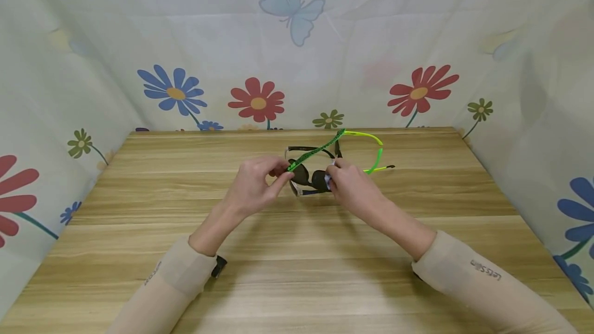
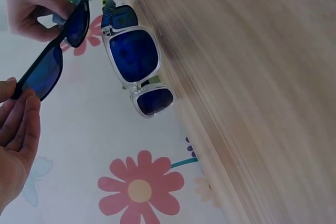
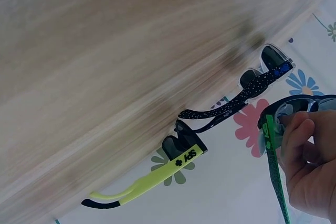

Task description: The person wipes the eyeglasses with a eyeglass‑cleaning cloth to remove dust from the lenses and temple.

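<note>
A pair of sunglasses (image 1: pixel 300 174) with a dark front and bright green patterned temples is held up above the table. My left hand (image 1: pixel 255 184) pinches one end of its frame near the hinge, thumb against fingers. At the other lens, my right hand (image 1: pixel 355 184) grips a pale bluish cloth (image 1: pixel 328 175) and holds it around the lens. In the left wrist view the dark lenses (image 2: pixel 47 74) look blue, with the cloth (image 2: pixel 59 18) bunched under the right fingers. A green temple (image 3: pixel 274 169) hangs beside the right hand (image 3: pixel 315 171) in the right wrist view.
Clear-framed sunglasses (image 2: pixel 134 56) with blue lenses and black speckled temples (image 3: pixel 244 93) stand on the wooden table (image 1: pixel 287 272) below the hands. Beyond them lies a pair with yellow temples (image 3: pixel 163 174). A flower-printed curtain (image 1: pixel 209 24) surrounds the table's back and sides.
</note>
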The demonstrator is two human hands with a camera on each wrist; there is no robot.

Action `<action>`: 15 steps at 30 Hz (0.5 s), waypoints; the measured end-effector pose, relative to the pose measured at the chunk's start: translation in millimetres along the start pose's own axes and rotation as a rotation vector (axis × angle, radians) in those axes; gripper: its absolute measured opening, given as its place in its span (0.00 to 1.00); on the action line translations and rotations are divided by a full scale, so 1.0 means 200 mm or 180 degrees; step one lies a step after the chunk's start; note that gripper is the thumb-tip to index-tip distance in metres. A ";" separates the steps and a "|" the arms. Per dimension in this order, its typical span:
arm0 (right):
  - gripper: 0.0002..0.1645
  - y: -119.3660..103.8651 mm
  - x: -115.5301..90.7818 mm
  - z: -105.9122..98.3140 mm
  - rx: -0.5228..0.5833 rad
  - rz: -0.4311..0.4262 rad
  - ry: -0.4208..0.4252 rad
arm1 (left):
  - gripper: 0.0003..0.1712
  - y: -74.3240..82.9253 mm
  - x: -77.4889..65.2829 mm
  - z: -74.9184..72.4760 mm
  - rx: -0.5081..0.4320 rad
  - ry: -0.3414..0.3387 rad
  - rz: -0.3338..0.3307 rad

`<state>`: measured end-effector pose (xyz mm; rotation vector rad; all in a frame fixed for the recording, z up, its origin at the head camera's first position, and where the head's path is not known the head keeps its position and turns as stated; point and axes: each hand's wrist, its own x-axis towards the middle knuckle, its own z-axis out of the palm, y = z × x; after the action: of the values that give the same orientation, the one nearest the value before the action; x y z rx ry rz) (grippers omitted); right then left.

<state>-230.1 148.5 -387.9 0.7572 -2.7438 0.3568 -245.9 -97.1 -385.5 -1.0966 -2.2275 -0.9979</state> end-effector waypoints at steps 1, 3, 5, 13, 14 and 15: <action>0.05 0.00 0.00 0.00 0.0009 -0.0009 0.0006 | 0.06 0.00 0.00 0.00 -0.0002 -0.0002 0.0005; 0.05 -0.01 0.01 0.00 0.0017 -0.0028 0.0017 | 0.06 0.00 0.00 0.00 -0.0010 0.0000 0.0003; 0.05 -0.02 0.01 -0.01 0.0025 -0.0049 0.0029 | 0.06 0.00 0.00 0.00 -0.0001 0.0003 0.0003; 0.06 -0.04 0.01 -0.01 0.0144 -0.0088 0.0014 | 0.07 0.01 0.00 0.01 0.0015 -0.0005 0.0017; 0.06 -0.04 0.00 -0.02 0.0175 -0.0101 0.0026 | 0.07 0.01 0.00 0.01 0.0013 -0.0011 0.0002; 0.06 -0.04 0.00 -0.02 0.0214 -0.0112 0.0038 | 0.07 0.01 0.00 0.01 0.0007 -0.0020 -0.0022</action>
<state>-225.0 142.2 -382.4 0.8163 -2.7158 0.4465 -244.7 -95.3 -385.5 -1.0932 -2.2383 -0.9959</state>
